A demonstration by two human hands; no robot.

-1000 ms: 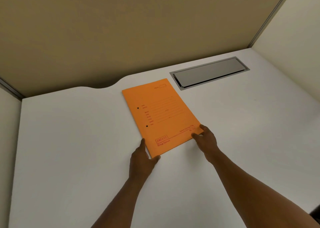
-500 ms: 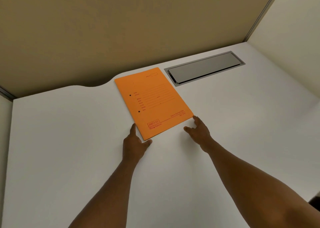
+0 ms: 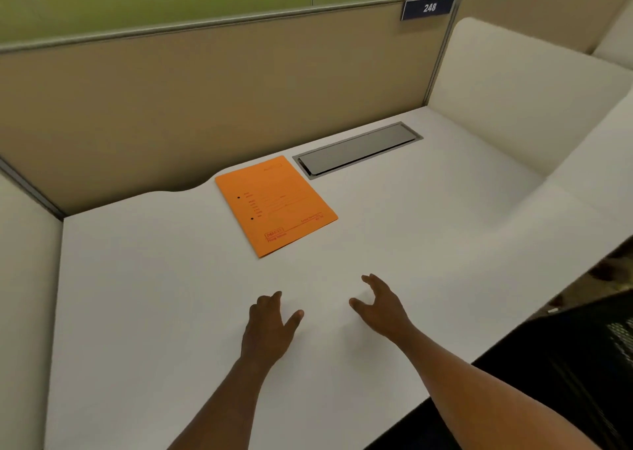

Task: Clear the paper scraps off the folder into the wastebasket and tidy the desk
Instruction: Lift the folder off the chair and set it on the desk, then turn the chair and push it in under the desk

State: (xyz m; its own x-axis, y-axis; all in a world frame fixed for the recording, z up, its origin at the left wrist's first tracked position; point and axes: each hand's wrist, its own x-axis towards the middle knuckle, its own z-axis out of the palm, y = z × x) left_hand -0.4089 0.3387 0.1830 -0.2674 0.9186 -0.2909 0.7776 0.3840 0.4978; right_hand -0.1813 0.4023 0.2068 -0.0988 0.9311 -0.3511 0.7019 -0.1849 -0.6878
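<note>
An orange folder (image 3: 274,205) lies flat and closed on the white desk (image 3: 137,295), near its back edge, with no paper scraps visible on it. My left hand (image 3: 269,326) hovers over the desk well in front of the folder, fingers spread and holding nothing. My right hand (image 3: 382,304) is beside it to the right, also spread and holding nothing. Neither hand touches the folder. A dark mesh wastebasket (image 3: 589,357) shows partly past the desk's right front edge.
A grey metal cable hatch (image 3: 358,150) is set into the desk behind and right of the folder. Beige partition panels (image 3: 205,100) close off the back, white side panels (image 3: 513,107) the right and left. A sign reading 248 (image 3: 429,7) hangs on the partition.
Both hands have let go of the folder's front corners and pulled back toward me. The folder stays near the back of the desk. The view has tilted up and widened.
</note>
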